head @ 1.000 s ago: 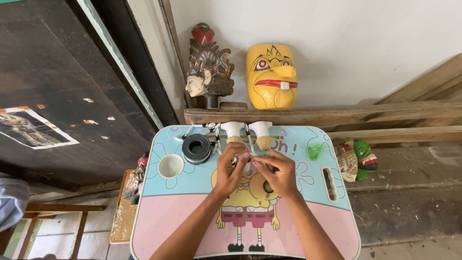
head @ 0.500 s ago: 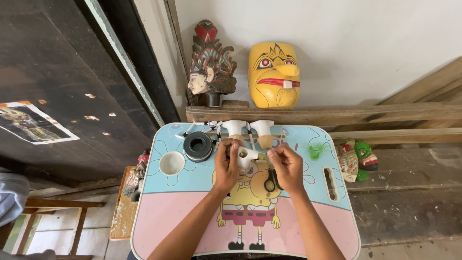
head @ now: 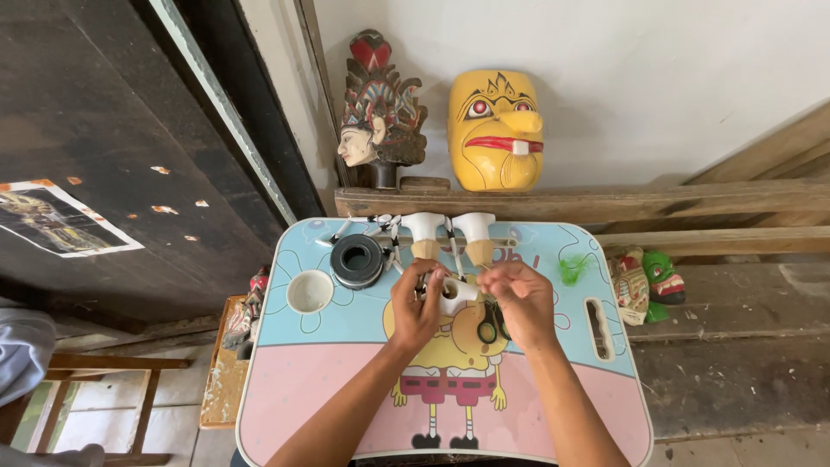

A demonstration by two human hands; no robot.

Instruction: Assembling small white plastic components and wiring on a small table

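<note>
My left hand (head: 417, 304) grips a small white ring-shaped piece (head: 456, 295) over the middle of a blue and pink cartoon-printed lap table (head: 346, 380). My right hand (head: 519, 301) sits just right of the piece, its fingertips pinched together on something thin that I cannot make out. Dark-handled scissors (head: 493, 327) lie on the table under the right hand. Two white and tan cone-shaped pieces (head: 450, 233) stand at the table's far edge, with thin white and black sticks beside them.
A black tape roll (head: 357, 259) and a white cup (head: 309, 291) sit at the table's left. A green tuft (head: 571, 269) lies at the right. Behind, a wooden ledge carries a yellow mask (head: 494, 130) and a carved head (head: 378, 112). Small masks (head: 644, 281) lie to the right.
Both hands have drawn slightly apart, so the white piece now shows between them. The right fingertips have pinched together beside it.
</note>
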